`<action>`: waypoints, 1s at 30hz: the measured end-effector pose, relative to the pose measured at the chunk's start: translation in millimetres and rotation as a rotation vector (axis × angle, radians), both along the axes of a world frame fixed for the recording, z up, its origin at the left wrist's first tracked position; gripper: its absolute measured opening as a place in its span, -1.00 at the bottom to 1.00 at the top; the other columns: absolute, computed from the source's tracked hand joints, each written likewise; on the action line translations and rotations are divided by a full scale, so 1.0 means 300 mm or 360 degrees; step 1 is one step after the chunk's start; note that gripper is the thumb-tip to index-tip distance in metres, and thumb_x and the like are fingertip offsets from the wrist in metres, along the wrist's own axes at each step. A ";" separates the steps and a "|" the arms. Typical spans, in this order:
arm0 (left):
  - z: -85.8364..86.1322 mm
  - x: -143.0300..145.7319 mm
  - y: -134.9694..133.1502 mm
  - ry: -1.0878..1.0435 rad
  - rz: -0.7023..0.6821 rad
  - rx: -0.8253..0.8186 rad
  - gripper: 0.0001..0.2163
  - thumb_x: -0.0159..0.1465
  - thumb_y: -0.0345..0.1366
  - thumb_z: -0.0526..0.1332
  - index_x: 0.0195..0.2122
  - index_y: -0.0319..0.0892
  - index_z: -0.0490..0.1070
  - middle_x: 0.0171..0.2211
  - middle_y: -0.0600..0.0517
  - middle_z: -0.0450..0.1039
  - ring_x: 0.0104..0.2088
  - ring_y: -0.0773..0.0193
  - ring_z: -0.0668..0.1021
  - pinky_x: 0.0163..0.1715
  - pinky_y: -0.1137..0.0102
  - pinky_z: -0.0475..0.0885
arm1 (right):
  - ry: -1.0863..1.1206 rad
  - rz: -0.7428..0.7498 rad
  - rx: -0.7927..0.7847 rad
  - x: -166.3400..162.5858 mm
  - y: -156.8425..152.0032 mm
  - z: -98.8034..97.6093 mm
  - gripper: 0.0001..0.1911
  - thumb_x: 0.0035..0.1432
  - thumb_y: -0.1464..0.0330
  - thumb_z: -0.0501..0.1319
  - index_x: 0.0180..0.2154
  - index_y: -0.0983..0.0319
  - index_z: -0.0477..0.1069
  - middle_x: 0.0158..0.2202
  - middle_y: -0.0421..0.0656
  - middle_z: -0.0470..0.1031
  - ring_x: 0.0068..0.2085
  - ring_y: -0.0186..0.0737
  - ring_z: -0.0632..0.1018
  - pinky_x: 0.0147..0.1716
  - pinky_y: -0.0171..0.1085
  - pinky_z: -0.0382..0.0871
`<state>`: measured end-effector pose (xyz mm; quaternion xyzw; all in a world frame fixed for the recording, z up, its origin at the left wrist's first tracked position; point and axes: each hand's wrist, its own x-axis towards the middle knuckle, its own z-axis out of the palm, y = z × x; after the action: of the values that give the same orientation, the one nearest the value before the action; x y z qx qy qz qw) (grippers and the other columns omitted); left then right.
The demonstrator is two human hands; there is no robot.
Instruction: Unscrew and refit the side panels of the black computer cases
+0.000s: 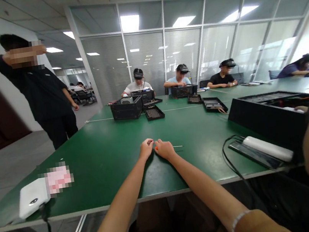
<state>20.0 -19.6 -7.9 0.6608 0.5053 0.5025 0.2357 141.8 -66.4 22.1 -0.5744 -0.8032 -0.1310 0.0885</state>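
Note:
My left hand (147,148) and my right hand (163,148) rest side by side on the green table (102,155), fingers curled closed. They meet around a small orange-handled tool (156,147). Its thin metal shaft (177,146) sticks out to the right of my right hand, lying along the tabletop. Which hand bears most of the grip is hard to see.
A white power bank (32,197) with a cable lies near the table's front left edge. A large black case (270,114), a phone and a white device (266,148) sit at the right. Black boxes (126,107) and trays stand farther back. Three seated people work at the far side; one person stands at left.

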 end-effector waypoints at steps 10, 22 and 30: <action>0.010 0.009 0.030 -0.0101 -0.0057 -0.0054 -0.90 0.03 -0.39 0.15 -0.39 -0.21 0.34 -0.45 0.01 0.46 -0.39 0.28 0.50 -0.32 0.38 0.38 | 0.0056 0.0002 -0.0023 -0.002 0.032 0.005 -0.69 0.21 0.26 -0.13 -0.14 0.25 0.25 -0.18 -0.02 0.36 -0.24 -0.20 0.46 -0.31 -0.25 0.29; 0.004 -0.049 0.172 -0.0496 -0.0484 -0.0427 -0.82 0.00 -0.22 0.19 -0.43 -0.22 0.30 -0.62 0.15 0.30 -0.67 0.44 0.35 -0.65 0.52 0.27 | 0.0124 0.0165 -0.0063 0.021 0.144 0.007 -0.66 0.15 0.24 -0.07 -0.08 0.25 0.23 -0.21 -0.05 0.41 -0.25 -0.16 0.46 -0.30 -0.23 0.28; 0.003 -0.045 0.182 -0.0402 -0.0499 -0.0465 -0.79 -0.02 -0.18 0.21 -0.43 -0.21 0.34 -0.58 0.12 0.34 -0.63 0.41 0.36 -0.62 0.50 0.28 | 0.0131 0.0200 -0.0113 0.027 0.175 -0.008 -0.67 0.14 0.25 -0.06 -0.14 0.26 0.30 -0.23 -0.05 0.42 -0.27 -0.18 0.47 -0.33 -0.25 0.28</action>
<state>6.4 34.9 -7.0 0.6221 0.4304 0.4599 0.4651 149.9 -13.8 19.6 -0.5304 -0.8375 -0.0730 0.1090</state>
